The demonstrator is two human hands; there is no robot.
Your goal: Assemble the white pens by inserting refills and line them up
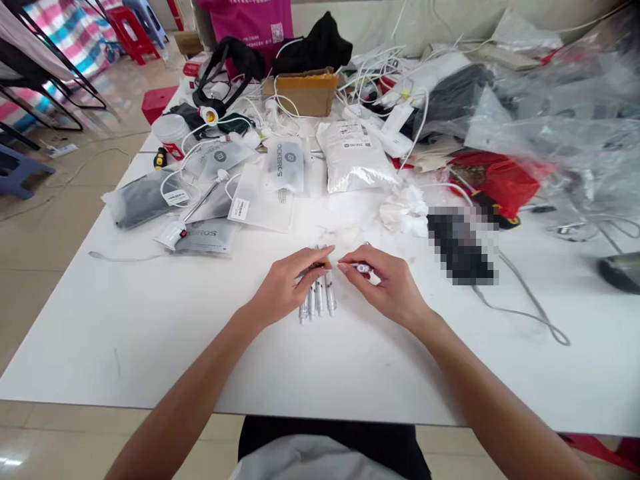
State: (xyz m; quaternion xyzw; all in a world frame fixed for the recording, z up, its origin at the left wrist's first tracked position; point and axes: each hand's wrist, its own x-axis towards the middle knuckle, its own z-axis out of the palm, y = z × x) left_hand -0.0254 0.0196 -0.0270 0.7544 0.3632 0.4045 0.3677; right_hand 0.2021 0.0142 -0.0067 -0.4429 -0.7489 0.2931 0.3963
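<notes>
- Grey cloth garment point(315, 460) is seen before the flat white table point(200, 353).
- Slim clear-and-white plastic pens point(321, 300) are laid there side by side, partly covered by the left hand point(284, 285), whose grip cannot be told.
- One similar pen point(364, 269) is pinched by the right hand point(393, 283).
</notes>
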